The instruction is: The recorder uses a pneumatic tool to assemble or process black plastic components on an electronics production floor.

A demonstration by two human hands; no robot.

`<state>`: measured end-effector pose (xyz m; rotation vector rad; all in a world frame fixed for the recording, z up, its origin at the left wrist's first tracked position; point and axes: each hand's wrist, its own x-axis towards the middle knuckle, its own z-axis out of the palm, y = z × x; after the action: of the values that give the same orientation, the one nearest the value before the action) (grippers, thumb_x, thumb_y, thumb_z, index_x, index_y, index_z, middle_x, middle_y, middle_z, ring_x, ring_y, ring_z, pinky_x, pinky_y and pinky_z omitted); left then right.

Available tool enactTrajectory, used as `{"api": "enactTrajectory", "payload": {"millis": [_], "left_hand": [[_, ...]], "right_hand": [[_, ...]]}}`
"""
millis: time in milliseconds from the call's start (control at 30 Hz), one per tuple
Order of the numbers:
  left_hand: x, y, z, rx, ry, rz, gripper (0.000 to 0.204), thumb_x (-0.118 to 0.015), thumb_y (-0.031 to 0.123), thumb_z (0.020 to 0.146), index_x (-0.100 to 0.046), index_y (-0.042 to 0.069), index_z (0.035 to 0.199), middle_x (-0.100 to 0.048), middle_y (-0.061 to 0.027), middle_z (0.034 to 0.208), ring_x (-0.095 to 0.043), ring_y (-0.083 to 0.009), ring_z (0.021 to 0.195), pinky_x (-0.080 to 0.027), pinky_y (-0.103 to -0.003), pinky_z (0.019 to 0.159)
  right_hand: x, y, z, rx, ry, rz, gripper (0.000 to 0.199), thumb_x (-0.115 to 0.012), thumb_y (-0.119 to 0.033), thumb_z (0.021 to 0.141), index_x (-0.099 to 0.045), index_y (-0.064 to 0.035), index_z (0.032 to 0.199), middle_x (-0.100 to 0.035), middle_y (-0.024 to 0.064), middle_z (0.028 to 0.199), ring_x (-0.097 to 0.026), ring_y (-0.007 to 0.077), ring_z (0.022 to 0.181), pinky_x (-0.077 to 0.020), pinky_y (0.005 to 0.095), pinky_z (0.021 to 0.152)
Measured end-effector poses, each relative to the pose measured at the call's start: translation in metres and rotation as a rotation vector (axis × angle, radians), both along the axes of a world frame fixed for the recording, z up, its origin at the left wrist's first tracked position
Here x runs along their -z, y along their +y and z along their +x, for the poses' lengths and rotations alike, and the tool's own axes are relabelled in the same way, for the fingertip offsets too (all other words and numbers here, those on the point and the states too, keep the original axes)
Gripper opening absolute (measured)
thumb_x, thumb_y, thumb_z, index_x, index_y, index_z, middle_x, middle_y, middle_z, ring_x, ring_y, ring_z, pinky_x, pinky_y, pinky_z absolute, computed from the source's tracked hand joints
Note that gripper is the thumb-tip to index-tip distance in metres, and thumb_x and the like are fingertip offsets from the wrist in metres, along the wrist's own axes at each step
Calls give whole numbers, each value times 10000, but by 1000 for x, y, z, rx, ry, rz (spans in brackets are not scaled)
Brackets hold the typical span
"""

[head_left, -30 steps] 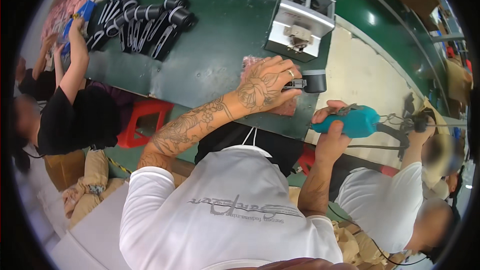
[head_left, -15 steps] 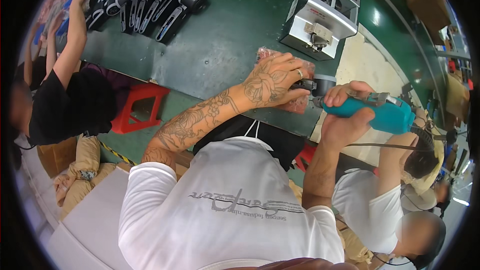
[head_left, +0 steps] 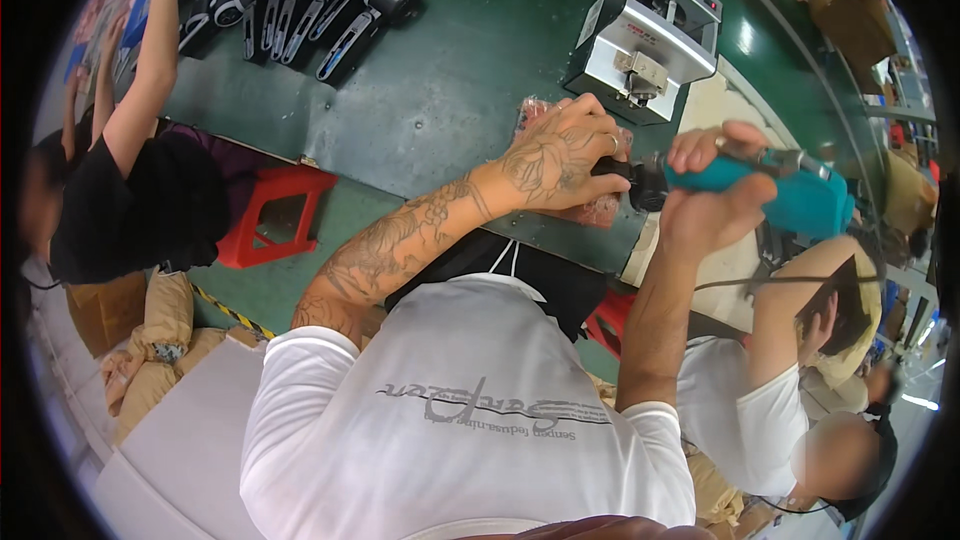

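Observation:
My left hand (head_left: pixel 568 153) is closed over a black device with a round head (head_left: pixel 648 186). Most of the device is hidden under the palm and fingers. Beneath them lies a pink bubble-wrap pad (head_left: pixel 598 210). My right hand (head_left: pixel 722 190) is wrapped around a teal electric screwdriver (head_left: pixel 805 202), held nearly level to the right of the device. The screwdriver's nose points left, close to the round head; whether it touches is not clear.
A silver and black machine (head_left: pixel 645 35) stands at the back of the green table (head_left: pixel 440 70). Several black handled devices (head_left: pixel 350 40) lie at the far left. A red stool (head_left: pixel 275 218) stands below the table edge. Co-workers sit on both sides.
My right hand and the screwdriver have moved right and slightly up. The device under my left hand has turned, and its grey ring no longer shows.

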<state>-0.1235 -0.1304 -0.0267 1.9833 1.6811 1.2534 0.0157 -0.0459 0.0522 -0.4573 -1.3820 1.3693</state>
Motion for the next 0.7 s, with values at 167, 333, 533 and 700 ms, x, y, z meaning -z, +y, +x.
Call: {"api": "enactTrajectory", "payload": {"millis": [167,333,533,700], "left_hand": [[0,5,-5,20,118,-59,399,-760,450,869,-720,138,1115,-660,-25,1151,-560,-246,1146,-443,-417,1012],[0,-6,-5,81,173,-53,437,-706,482,903,-694,123,1152,-641,-45,1173,-554,-256,1150,-441,-426,1019],[5,-5,-3,22,88,-95,449,-685,473,920,-664,129,1208,-635,-63,1187,-553,-275,1157,-434,-444,1043],[5,-5,-2,26,82,-86,475,-682,477,926,-663,113,1230,-627,-81,1192,-549,-283,1158,-427,-454,1050]], "right_hand": [[0,34,-35,34,83,53,654,-696,-567,947,-581,60,1093,-553,71,715,-556,182,633,-487,322,601],[6,47,-55,42,39,135,533,-699,-484,983,-611,35,1063,-602,64,710,-606,175,639,-494,301,611],[24,54,-63,7,41,112,410,-693,-379,1012,-612,23,1010,-600,65,708,-597,172,622,-490,291,592],[23,50,-57,-3,48,30,368,-688,-336,1018,-615,24,1002,-597,65,707,-592,168,620,-490,297,591]]}}
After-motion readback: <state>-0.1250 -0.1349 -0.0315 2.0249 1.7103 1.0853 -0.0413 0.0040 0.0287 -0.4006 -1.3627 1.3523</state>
